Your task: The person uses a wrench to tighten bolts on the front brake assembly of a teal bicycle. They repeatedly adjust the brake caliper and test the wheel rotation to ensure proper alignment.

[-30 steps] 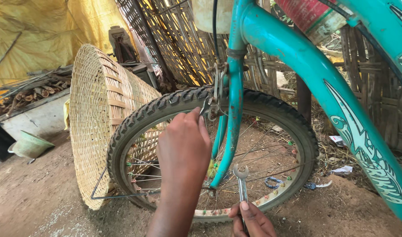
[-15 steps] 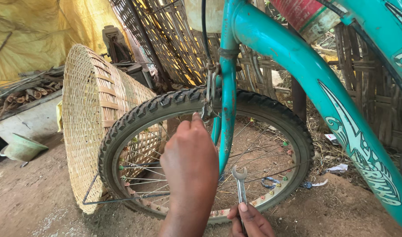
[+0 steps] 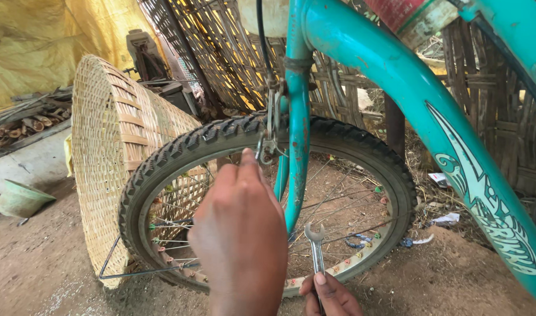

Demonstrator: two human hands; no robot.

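A teal bicycle (image 3: 396,82) stands with its front wheel (image 3: 221,137) on the dirt. My left hand (image 3: 238,234) reaches up with its back towards me, its fingertips pinched at the lower end of the metal brake caliper (image 3: 271,126) beside the fork (image 3: 297,152) and above the black tyre. My right hand (image 3: 332,295) is low at the bottom edge. It grips a small open-ended spanner (image 3: 316,248) upright, jaw up, in front of the spokes and rim.
A large woven cane basket (image 3: 110,146) lies on its side behind the wheel at left. Woven bamboo panels (image 3: 221,52) and a yellow tarpaulin (image 3: 39,41) stand at the back. A green bowl (image 3: 19,199) sits at far left. Scraps litter the dirt at right.
My view has shifted slightly, so the wheel sits further left. My left hand stays at the brake caliper and my right hand keeps hold of the spanner in the same place.
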